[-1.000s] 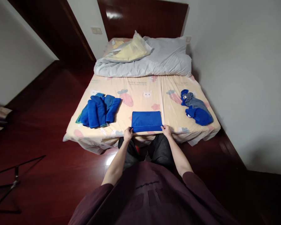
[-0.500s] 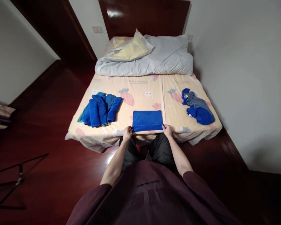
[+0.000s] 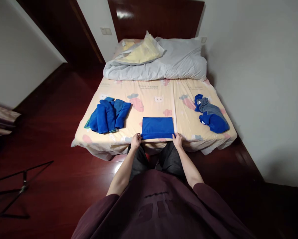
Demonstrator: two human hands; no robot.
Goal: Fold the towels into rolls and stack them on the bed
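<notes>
As we inspect the bed [image 3: 149, 111] from left to right, we first record a group of rolled blue cloths [image 3: 102, 118], set side by side and well apart from the hands. Next comes the left hand [image 3: 135, 142], its grip pinching the near left corner of a folded blue cloth [image 3: 157, 125]. We find that cloth lying flat at the near edge of the bed, directly between the two hands, its body extending away from both grips toward the quilt [image 3: 154, 72]. Its long axis runs crosswise, from one hand to the other, with a narrow band along the near side. The right hand [image 3: 177, 140] pinches the near right corner; we judge neither hand nearer. Farthest right, we note a crumpled blue-and-gray bundle [image 3: 213, 119], apart from the right hand.
</notes>
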